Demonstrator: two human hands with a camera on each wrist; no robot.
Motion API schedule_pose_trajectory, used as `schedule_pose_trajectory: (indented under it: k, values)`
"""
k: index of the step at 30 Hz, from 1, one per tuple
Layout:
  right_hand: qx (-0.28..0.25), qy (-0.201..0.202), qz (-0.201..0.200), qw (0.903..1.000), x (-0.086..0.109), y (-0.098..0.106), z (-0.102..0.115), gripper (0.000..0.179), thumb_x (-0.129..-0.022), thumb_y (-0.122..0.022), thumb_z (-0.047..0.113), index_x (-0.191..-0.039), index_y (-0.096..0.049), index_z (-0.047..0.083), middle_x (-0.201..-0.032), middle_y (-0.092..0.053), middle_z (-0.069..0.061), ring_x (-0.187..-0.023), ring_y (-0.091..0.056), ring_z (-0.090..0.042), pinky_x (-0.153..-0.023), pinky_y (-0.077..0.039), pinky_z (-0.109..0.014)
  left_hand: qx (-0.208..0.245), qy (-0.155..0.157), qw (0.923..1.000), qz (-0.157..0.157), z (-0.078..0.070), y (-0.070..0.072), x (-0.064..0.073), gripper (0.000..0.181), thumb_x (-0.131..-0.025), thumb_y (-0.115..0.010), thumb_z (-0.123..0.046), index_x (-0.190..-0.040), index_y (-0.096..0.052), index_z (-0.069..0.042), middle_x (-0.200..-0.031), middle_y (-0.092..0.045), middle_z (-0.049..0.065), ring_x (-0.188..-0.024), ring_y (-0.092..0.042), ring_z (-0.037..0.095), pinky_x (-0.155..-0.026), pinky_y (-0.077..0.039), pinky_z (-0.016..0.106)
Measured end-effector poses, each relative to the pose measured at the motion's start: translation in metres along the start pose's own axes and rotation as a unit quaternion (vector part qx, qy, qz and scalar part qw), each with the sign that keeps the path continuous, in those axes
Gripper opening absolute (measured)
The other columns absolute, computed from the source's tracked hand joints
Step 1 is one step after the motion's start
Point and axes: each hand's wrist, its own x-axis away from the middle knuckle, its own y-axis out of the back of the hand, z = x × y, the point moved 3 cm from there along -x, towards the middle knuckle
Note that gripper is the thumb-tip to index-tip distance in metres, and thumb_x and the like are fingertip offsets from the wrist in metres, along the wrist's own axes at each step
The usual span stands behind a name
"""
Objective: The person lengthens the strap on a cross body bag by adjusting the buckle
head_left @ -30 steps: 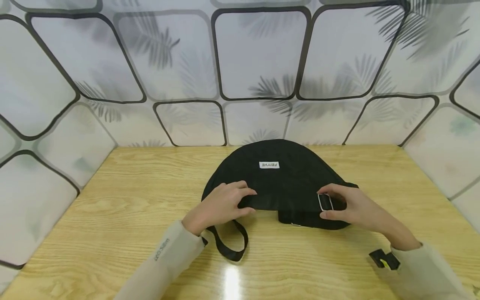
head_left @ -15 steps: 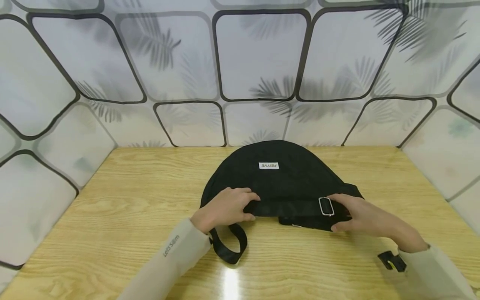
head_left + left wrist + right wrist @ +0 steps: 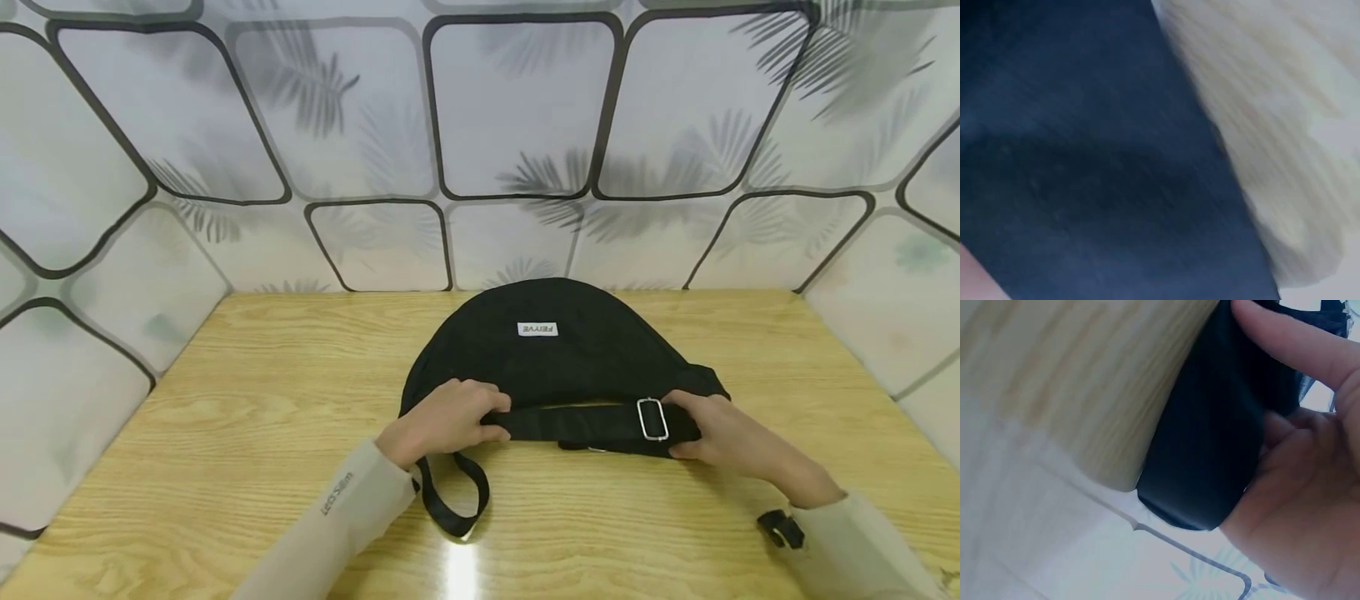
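Observation:
A black crescent-shaped sling bag (image 3: 555,358) lies on the table with its curved edge away from me and a white label (image 3: 537,329) facing up. Along its near side runs a wide black strap (image 3: 577,423) with a silver slider buckle (image 3: 642,419). My left hand (image 3: 446,421) pinches the strap's left part between thumb and fingers. Just right of the buckle, my right hand (image 3: 727,437) grips the strap; in the right wrist view the black webbing (image 3: 1197,431) passes between its thumb and fingers. Dark fabric (image 3: 1097,156) fills most of the left wrist view.
A loop of strap (image 3: 453,522) hangs toward me below the left hand. The wooden table (image 3: 247,417) ends at a patterned cloth backdrop (image 3: 517,108) at the back and sides. A small black device (image 3: 780,529) is on the right sleeve.
The strap has come toward me, away from the bag's body, leaving a thin gap. My right hand has shifted from around the buckle to the strap on its right.

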Motion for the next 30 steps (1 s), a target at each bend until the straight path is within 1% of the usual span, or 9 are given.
schedule_pose_trajectory:
  k: [3, 8, 10, 14, 17, 20, 23, 26, 30]
  values:
    - [-0.01, -0.013, -0.005, 0.9999, 0.002, 0.001, -0.001, 0.052, -0.072, -0.09, 0.004, -0.112, -0.059, -0.006, -0.097, -0.069, -0.014, -0.088, -0.066, -0.029, -0.074, -0.052, -0.046, 0.008, -0.03, 0.9995, -0.007, 0.001, 0.001, 0.005, 0.034, -0.092, -0.077, -0.026, -0.074, -0.049, -0.017, -0.07, -0.04, -0.006, -0.062, -0.035, 0.007, -0.057, -0.027, 0.023]
    - [-0.002, -0.001, 0.011, 0.9999, 0.006, 0.007, -0.007, 0.028, -0.077, -0.084, 0.0, -0.098, -0.065, 0.003, -0.086, -0.066, 0.001, -0.078, -0.061, -0.017, -0.067, -0.051, -0.038, 0.023, -0.05, 0.9984, -0.013, 0.006, 0.002, 0.016, 0.039, -0.089, -0.079, -0.022, -0.071, -0.046, -0.018, -0.066, -0.029, -0.011, -0.059, -0.03, 0.003, -0.058, -0.027, 0.021]
    - [0.005, 0.018, 0.014, 0.9997, 0.009, 0.011, -0.011, 0.024, -0.079, -0.083, -0.002, -0.088, -0.065, 0.01, -0.081, -0.06, 0.008, -0.072, -0.054, -0.009, -0.062, -0.047, -0.033, 0.029, -0.05, 0.9983, -0.008, 0.009, 0.002, 0.02, 0.035, -0.089, -0.079, -0.021, -0.071, -0.049, -0.017, -0.065, -0.031, -0.011, -0.058, -0.031, 0.002, -0.058, -0.029, 0.021]
    - [0.031, 0.069, -0.003, 0.9971, 0.012, 0.016, -0.019, 0.035, -0.075, -0.083, -0.009, -0.08, -0.06, 0.018, -0.073, -0.053, 0.015, -0.065, -0.042, -0.001, -0.056, -0.039, -0.027, 0.027, -0.052, 0.9983, -0.001, 0.014, 0.002, 0.029, 0.019, -0.089, -0.079, -0.018, -0.078, -0.064, -0.016, -0.07, -0.055, -0.013, -0.06, -0.043, 0.0, -0.061, -0.039, 0.02]
    - [0.078, 0.095, -0.035, 0.9918, 0.014, 0.02, -0.025, 0.035, -0.069, -0.084, -0.013, -0.081, -0.066, 0.014, -0.076, -0.062, 0.01, -0.065, -0.056, -0.009, -0.058, -0.048, -0.031, 0.017, -0.05, 0.9986, -0.003, 0.018, 0.003, 0.036, 0.011, -0.09, -0.078, -0.015, -0.082, -0.07, -0.015, -0.078, -0.066, -0.01, -0.064, -0.05, -0.001, -0.063, -0.044, 0.021]
    - [0.117, 0.114, -0.066, 0.9843, 0.018, 0.024, -0.032, 0.033, -0.064, -0.083, -0.017, -0.081, -0.072, 0.009, -0.079, -0.068, 0.004, -0.069, -0.065, -0.02, -0.061, -0.054, -0.037, 0.005, -0.046, 0.9989, -0.007, 0.023, 0.006, 0.043, 0.012, -0.089, -0.079, -0.013, -0.08, -0.071, -0.015, -0.077, -0.067, -0.009, -0.063, -0.051, 0.0, -0.062, -0.045, 0.021]
    - [0.131, 0.135, -0.089, 0.9781, 0.021, 0.026, -0.039, 0.037, -0.059, -0.077, -0.023, -0.074, -0.073, 0.011, -0.075, -0.064, 0.008, -0.066, -0.064, -0.016, -0.058, -0.054, -0.034, -0.014, -0.044, 0.9988, -0.013, 0.026, 0.009, 0.05, 0.013, -0.088, -0.081, -0.013, -0.079, -0.071, -0.015, -0.075, -0.067, -0.01, -0.061, -0.05, -0.001, -0.062, -0.044, 0.023]
    - [0.126, 0.137, -0.091, 0.9784, 0.024, 0.026, -0.043, 0.038, -0.056, -0.072, -0.024, -0.072, -0.073, 0.011, -0.075, -0.063, 0.009, -0.065, -0.063, -0.015, -0.057, -0.053, -0.033, -0.03, -0.043, 0.9985, -0.018, 0.028, 0.012, 0.058, 0.013, -0.086, -0.082, -0.014, -0.078, -0.072, -0.016, -0.075, -0.067, -0.01, -0.061, -0.051, -0.001, -0.062, -0.045, 0.023]
    - [0.137, 0.124, -0.086, 0.979, 0.027, 0.024, -0.047, 0.028, -0.06, -0.083, -0.012, -0.078, -0.076, 0.008, -0.083, -0.069, -0.003, -0.074, -0.067, -0.03, -0.063, -0.056, -0.043, -0.046, -0.034, 0.9981, -0.021, 0.03, 0.014, 0.068, 0.014, -0.086, -0.083, -0.014, -0.078, -0.072, -0.017, -0.075, -0.067, -0.011, -0.063, -0.054, 0.0, -0.066, -0.047, 0.027]
